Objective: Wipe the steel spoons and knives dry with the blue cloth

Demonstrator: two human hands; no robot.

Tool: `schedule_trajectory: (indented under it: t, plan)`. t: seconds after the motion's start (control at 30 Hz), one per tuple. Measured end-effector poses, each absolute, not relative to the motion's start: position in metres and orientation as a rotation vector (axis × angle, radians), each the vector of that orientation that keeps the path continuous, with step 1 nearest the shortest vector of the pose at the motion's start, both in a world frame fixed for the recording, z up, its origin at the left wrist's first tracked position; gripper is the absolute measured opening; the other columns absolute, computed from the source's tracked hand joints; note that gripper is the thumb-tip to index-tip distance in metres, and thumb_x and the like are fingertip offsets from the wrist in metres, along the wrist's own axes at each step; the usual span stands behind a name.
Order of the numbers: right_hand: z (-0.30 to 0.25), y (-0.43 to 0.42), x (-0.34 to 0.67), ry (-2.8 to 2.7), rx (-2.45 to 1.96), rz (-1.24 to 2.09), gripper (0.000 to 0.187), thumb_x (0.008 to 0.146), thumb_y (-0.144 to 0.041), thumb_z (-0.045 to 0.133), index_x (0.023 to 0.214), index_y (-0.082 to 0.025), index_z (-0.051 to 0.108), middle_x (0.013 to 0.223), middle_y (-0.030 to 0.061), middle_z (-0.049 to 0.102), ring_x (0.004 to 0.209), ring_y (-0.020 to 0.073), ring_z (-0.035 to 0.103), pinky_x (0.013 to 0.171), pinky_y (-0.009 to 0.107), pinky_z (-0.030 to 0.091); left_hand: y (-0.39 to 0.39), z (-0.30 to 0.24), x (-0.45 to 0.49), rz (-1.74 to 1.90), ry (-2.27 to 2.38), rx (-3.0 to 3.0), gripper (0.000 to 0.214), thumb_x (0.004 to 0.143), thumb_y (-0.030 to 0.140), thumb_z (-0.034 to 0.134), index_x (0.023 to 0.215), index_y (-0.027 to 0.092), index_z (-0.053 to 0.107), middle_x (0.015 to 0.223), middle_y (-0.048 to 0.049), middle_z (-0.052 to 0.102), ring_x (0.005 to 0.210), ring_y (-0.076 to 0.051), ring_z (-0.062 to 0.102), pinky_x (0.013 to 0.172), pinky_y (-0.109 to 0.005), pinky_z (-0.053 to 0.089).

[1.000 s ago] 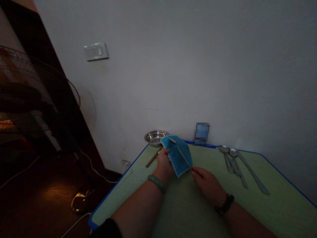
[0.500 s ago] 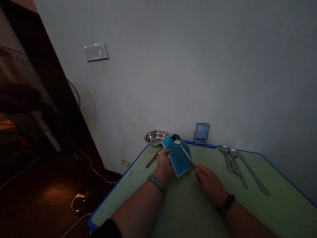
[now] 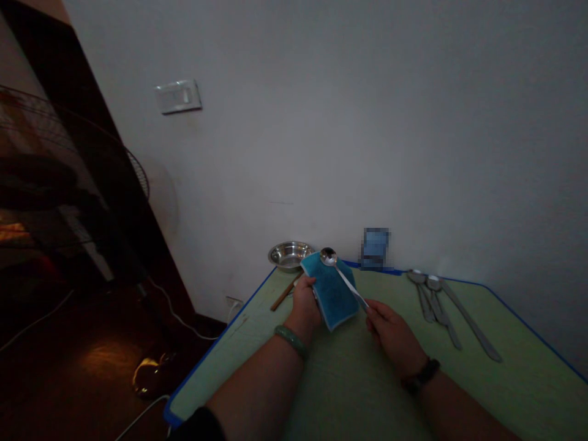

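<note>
A blue cloth with a pale edge is gripped at its left side by my left hand, which wears a green bangle at the wrist. My right hand pinches the handle of a metal spoon. The spoon slants up to the left in front of the cloth, its shiny bowl near the cloth's upper edge. Whether the spoon touches the cloth I cannot tell. Behind my left hand lies a brown stick, partly hidden by that hand.
A steel bowl stands at the table's back left corner. Several metal spoons lie on the right of the green table. A blurred blue item is by the wall. A fan stands on the floor to the left.
The spoon has turned slightly, so its bowl shows brighter. My right hand has shifted a little to the right; my left hand and the cloth have barely moved.
</note>
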State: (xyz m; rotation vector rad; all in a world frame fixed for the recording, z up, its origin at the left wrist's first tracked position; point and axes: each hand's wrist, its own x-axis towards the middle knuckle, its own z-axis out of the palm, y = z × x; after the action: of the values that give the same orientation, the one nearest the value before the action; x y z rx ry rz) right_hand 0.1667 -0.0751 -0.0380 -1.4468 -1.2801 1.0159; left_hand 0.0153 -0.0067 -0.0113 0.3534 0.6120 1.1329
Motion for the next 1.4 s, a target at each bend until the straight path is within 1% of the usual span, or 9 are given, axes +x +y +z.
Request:
schedule_trajectory:
  t: [0.17,0.3,0.47,0.63,0.77,0.9,1.07,1.17,1.4]
  plan:
    - [-0.0366,-0.0757,0.1656,-1.241,-1.431,1.084,0.035,0.074,-0.039,0.043,0.100,-0.020,0.057,0.055,-0.0051,0.042,0.045,0.0078,0.037,0.041,0.020,0.027,-0.0067,-0.0130,0.0151,1.119,0.595,0.360,0.031,0.062,0.028,0.042,0.078,0.008,0.061,0.068,-0.0118,0.066,0.063,-0.024,0.062,0.072,-0.042,0.046]
    - [-0.0379,-0.0746,0.1646,-1.185,-1.441,1.132,0.034,0.072,-0.034,0.043,0.100,-0.019,0.057,0.054,-0.0053,0.041,0.044,0.0073,0.036,0.040,0.020,0.026,-0.0067,-0.0124,0.0155,1.128,0.607,0.351,0.029,0.062,0.027,0.042,0.075,0.009,0.061,0.066,-0.0113,0.065,0.063,-0.024,0.062,0.070,-0.040,0.047]
    - [-0.0400,-0.0751,0.1651,-1.201,-1.442,1.151,0.034,0.072,-0.030,0.042,0.101,-0.019,0.056,0.056,-0.0051,0.043,0.045,0.0069,0.037,0.042,0.019,0.027,-0.0054,-0.0131,0.0157,1.146,0.651,0.361,0.026,0.062,0.027,0.042,0.072,0.010,0.061,0.060,-0.0096,0.065,0.058,-0.023,0.062,0.069,-0.039,0.047]
    - [-0.0386,-0.0753,0.1643,-1.320,-1.459,1.125,0.029,0.074,-0.030,0.041,0.096,-0.018,0.056,0.056,-0.0050,0.044,0.045,0.0071,0.039,0.042,0.019,0.029,-0.0033,-0.0153,0.0157,1.130,0.638,0.351,0.030,0.062,0.028,0.042,0.078,0.010,0.061,0.065,-0.0091,0.066,0.061,-0.024,0.062,0.068,-0.040,0.047]
    - [-0.0381,-0.0742,0.1639,-1.362,-1.489,1.101,0.028,0.075,-0.032,0.040,0.096,-0.020,0.055,0.059,-0.0047,0.047,0.045,0.0071,0.040,0.043,0.019,0.031,-0.0032,-0.0156,0.0162,1.152,0.658,0.367,0.028,0.062,0.027,0.042,0.076,0.011,0.061,0.063,-0.0088,0.065,0.059,-0.023,0.061,0.067,-0.039,0.047]
    - [-0.0391,-0.0749,0.1645,-1.395,-1.491,1.105,0.023,0.075,-0.033,0.040,0.088,-0.020,0.055,0.060,-0.0047,0.048,0.043,0.0063,0.039,0.042,0.019,0.030,-0.0047,-0.0141,0.0163,1.127,0.630,0.377,0.029,0.062,0.028,0.041,0.073,0.010,0.061,0.063,-0.0107,0.065,0.059,-0.024,0.061,0.064,-0.038,0.048]
    - [-0.0390,-0.0759,0.1636,-1.387,-1.503,1.099,0.017,0.075,-0.031,0.039,0.076,-0.019,0.052,0.059,-0.0049,0.049,0.041,0.0055,0.039,0.041,0.019,0.030,-0.0060,-0.0122,0.0163,1.139,0.647,0.353,0.025,0.062,0.027,0.042,0.070,0.012,0.060,0.057,-0.0076,0.063,0.051,-0.022,0.059,0.062,-0.039,0.047]
    - [-0.0375,-0.0767,0.1630,-1.386,-1.495,1.102,0.017,0.075,-0.031,0.040,0.073,-0.019,0.051,0.057,-0.0050,0.049,0.040,0.0056,0.038,0.040,0.019,0.029,-0.0066,-0.0111,0.0166,1.141,0.662,0.346,0.024,0.063,0.027,0.042,0.070,0.011,0.060,0.058,-0.0079,0.063,0.052,-0.022,0.059,0.063,-0.040,0.047]
    - [-0.0347,-0.0770,0.1623,-1.362,-1.498,1.114,0.017,0.074,-0.032,0.041,0.078,-0.020,0.053,0.058,-0.0048,0.050,0.041,0.0065,0.040,0.041,0.019,0.030,-0.0080,-0.0096,0.0165,1.120,0.655,0.363,0.027,0.065,0.028,0.041,0.072,0.011,0.060,0.059,-0.0092,0.064,0.056,-0.023,0.060,0.063,-0.038,0.047]
